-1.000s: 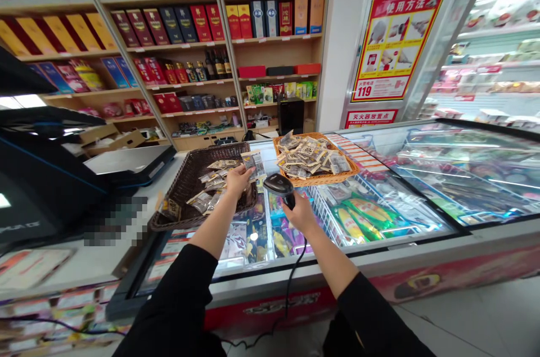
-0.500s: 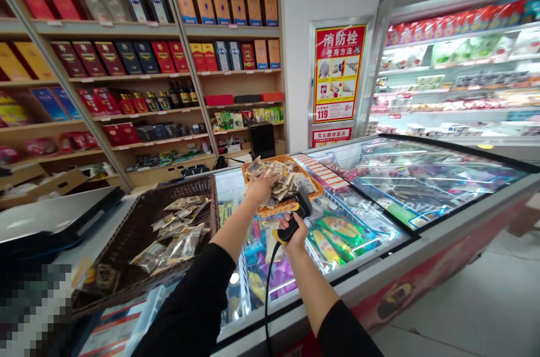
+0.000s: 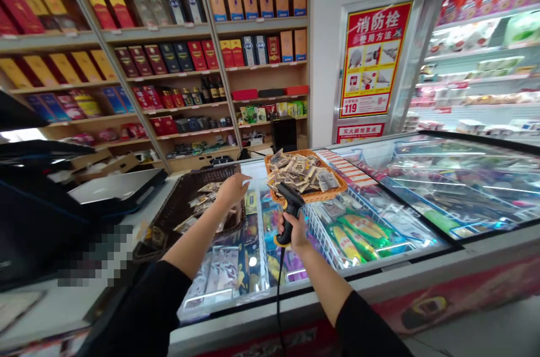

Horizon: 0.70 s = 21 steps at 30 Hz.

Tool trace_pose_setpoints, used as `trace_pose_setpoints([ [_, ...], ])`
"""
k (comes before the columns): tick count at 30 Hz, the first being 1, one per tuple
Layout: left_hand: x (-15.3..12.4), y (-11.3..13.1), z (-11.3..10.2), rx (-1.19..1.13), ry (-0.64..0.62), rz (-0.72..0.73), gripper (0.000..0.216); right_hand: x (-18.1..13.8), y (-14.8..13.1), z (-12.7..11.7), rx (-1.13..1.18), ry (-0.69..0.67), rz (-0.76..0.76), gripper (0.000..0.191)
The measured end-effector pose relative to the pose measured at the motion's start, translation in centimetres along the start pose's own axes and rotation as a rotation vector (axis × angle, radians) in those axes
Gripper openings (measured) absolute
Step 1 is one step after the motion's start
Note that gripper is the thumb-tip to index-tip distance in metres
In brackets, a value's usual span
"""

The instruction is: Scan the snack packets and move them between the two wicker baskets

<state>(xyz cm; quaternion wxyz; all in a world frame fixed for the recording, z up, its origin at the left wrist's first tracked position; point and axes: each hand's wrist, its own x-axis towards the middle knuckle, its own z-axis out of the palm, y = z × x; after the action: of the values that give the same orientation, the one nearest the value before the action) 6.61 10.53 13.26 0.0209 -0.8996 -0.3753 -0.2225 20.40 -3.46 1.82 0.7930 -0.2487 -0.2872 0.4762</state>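
Observation:
My right hand (image 3: 295, 229) is wrapped round the grip of a black-and-yellow handheld barcode scanner (image 3: 291, 202); its head tilts up and left at the front edge of the light wicker basket (image 3: 310, 196). That basket holds a heap of small flat clear-and-tan packets (image 3: 301, 171). Over the right rim of a dark brown wicker basket (image 3: 243, 212) is my left hand (image 3: 232, 189), its forefinger stretched out to the right and no packet visible in it. Similar packets (image 3: 202, 198) lie in the dark basket, partly hidden by my left forearm.
Both baskets rest on a glass-topped chest freezer (image 3: 426, 244) with packaged goods inside. The scanner's cable (image 3: 278, 295) hangs down in front. A dark device (image 3: 42, 199) stands on the counter at left. Behind are shelves of boxes (image 3: 164, 59) and a red-and-yellow poster (image 3: 375, 59).
My left hand has moved from the packets in the light basket leftward to the dark basket's rim. The scanner stays in my right hand, now held more upright. The view has turned left.

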Motion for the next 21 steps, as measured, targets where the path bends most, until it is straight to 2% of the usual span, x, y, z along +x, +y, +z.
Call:
trace_pose_setpoints([
  [3, -4.7, -4.3, -0.9, 0.067, -0.052, -0.261, 0.03, -0.3, 1.8, 0.7, -0.134, -0.1, 0.022, 0.022],
  [6, -8.0, -6.6, -0.2, 0.088, -0.112, -0.493, 0.036, -0.2, 3.1, 0.7, -0.205, -0.109, 0.033, 0.022],
  [9, -9.0, -7.2, 1.1, 0.023, -0.188, -0.658, 0.05, -0.1, 3.5, 0.2, -0.216, -0.072, 0.053, 0.024],
  [11, -8.8, -7.3, 1.8, -0.066, -0.209, -0.705, 0.053, -0.2, 3.3, 0.0, -0.218, -0.061, 0.05, 0.025],
  [15, -8.8, -7.4, 2.1, -0.296, -0.242, -0.726, 0.038, -0.6, 3.0, 0.2, -0.232, -0.069, 0.05, 0.024],
  [17, -9.0, -7.5, 1.9, -0.45, -0.176, -0.719, 0.034, -0.7, 3.1, 0.4, -0.23, -0.071, 0.044, 0.023],
  [21, -7.8, -6.7, 1.6, -0.786, 0.197, -0.648, 0.03, -0.5, 3.4, 0.6, -0.272, -0.055, 0.015, 0.022],
])
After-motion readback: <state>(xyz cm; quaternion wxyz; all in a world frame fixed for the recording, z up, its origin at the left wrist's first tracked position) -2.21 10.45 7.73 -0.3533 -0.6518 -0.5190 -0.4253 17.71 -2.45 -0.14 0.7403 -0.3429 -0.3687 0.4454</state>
